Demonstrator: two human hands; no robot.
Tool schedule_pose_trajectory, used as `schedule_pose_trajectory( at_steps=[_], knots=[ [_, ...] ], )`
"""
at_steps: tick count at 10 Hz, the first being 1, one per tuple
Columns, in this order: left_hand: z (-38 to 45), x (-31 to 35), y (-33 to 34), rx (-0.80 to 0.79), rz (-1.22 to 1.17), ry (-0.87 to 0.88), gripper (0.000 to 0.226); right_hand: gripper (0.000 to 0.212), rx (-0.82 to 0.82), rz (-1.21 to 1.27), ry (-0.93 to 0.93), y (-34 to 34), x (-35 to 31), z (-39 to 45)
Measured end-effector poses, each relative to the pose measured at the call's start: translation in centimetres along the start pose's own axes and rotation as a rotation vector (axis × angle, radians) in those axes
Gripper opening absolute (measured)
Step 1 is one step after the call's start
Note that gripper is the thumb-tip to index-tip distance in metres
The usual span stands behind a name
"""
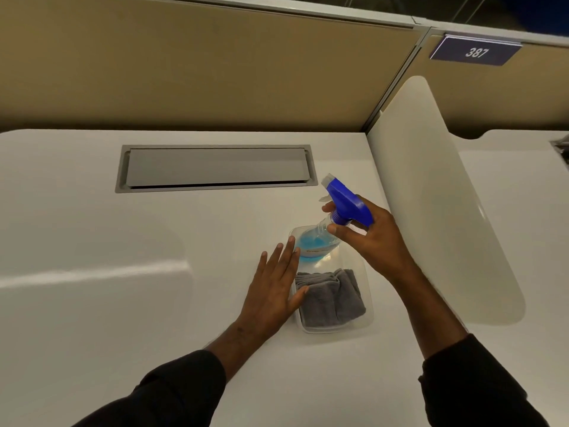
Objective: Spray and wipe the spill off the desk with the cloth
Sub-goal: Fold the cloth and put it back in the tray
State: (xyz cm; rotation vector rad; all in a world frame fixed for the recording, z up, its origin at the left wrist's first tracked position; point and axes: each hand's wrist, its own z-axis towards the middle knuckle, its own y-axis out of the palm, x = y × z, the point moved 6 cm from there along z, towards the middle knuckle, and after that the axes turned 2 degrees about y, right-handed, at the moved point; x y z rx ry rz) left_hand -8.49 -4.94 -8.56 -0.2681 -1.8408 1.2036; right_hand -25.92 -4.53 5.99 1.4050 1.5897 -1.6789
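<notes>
My right hand (369,238) grips the neck of a clear spray bottle (317,241) with blue liquid and a blue trigger head, tilted with the nozzle pointing up and left. The bottle's base hangs over the far end of a clear plastic tray (368,315). A folded grey cloth (331,298) lies in the near half of that tray. My left hand (274,288) rests flat, fingers spread, against the tray's left rim on the white desk (154,303). I can make out no spill on the desk.
A grey cable hatch (215,167) is set into the desk behind the tray. A white divider panel (437,195) stands to the right, tan partition walls behind. A label reading 387 (475,51) hangs at upper right.
</notes>
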Motion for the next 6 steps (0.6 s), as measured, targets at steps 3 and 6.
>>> schedule_pose_trajectory(
  at_steps=[3, 6],
  knots=[
    [-0.2, 0.1, -0.2, -0.028, 0.068, 0.001, 0.076, 0.056, -0.026, -0.031, 0.058, -0.6, 1.5, -0.7],
    [-0.6, 0.6, -1.7, -0.018, 0.049, 0.024, 0.078, 0.047, 0.046, -0.112, -0.079, -3.5, -1.3, -2.0]
  ],
)
